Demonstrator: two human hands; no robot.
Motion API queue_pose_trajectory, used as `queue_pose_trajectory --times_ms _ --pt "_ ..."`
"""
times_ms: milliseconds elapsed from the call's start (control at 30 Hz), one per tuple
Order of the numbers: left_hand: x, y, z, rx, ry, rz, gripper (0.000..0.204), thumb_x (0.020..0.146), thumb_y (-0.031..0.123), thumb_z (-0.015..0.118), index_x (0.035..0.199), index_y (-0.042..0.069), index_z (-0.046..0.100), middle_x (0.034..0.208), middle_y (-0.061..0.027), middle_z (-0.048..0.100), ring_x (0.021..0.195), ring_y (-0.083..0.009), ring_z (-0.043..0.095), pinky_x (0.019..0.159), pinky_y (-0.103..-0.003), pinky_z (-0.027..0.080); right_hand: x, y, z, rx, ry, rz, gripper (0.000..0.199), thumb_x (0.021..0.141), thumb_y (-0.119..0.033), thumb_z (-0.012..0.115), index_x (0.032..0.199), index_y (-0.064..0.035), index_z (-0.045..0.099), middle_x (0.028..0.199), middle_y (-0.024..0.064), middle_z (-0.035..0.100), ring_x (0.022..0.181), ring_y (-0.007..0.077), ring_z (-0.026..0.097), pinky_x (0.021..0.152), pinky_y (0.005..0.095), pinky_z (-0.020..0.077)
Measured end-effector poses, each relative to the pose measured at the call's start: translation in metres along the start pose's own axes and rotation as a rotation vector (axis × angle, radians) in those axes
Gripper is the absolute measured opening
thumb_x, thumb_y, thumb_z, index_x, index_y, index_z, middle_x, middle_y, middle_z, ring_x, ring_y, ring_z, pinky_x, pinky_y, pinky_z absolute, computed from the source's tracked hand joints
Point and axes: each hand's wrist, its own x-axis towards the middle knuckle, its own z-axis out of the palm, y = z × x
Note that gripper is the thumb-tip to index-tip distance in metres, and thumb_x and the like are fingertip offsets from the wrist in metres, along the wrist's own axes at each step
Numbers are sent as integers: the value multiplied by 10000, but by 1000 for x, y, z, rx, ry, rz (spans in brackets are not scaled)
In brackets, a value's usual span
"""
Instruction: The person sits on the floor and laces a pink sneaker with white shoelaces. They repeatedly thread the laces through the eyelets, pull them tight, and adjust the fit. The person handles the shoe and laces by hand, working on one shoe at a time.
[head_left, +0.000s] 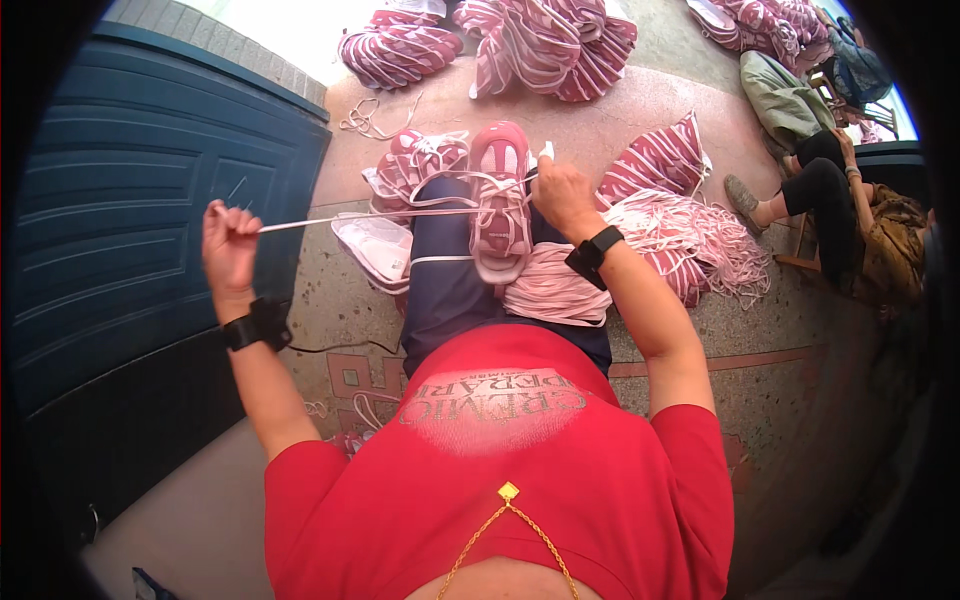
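Observation:
A pink and white sneaker (499, 160) rests on my lap, its toe pointing away from me. White shoelace (340, 219) runs taut from the shoe's eyelets to the left, where my left hand (230, 240) is closed around its end, out beside the blue door. Close to the shoe's right side, my right hand (565, 195) is closed, with a lace end with a white tip showing above the fingers. Part of the lacing lies across the tongue. Another pink shoe (425, 160) with loose laces sits just left of it.
Bundles of pink-striped shoe pieces (550, 45) lie on the floor ahead. To my right are a heap of pink and white laces (690, 235) and a striped bundle (660, 160). A blue panelled door (150, 180) stands at left. Another person (850, 200) sits at far right.

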Motion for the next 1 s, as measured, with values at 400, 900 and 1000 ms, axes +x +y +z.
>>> queue_pose_trajectory --times_ms 400,900,1000 --pt "44 -17 -30 771 306 -261 212 907 255 589 1013 72 597 634 80 376 475 -12 325 389 -172 260 -42 10 24 511 125 -46 128 758 -163 606 798 -52 654 782 132 613 792 319 566 717 415 470" --pt "62 -256 159 1699 -1056 -7 270 739 217 678 908 12 633 845 -180 623 824 -344 611 717 -415 476 -50 -12 27 462 47 36 182 766 -237 647 746 -56 657 791 127 590 819 321 547 722 432 450" --pt "53 -263 149 1671 -1024 132 233 753 181 641 930 31 623 839 -174 608 824 -365 593 721 -446 470 -51 -30 12 324 -43 27 221 755 -291 667 750 -70 650 832 105 577 861 296 534 718 428 435"
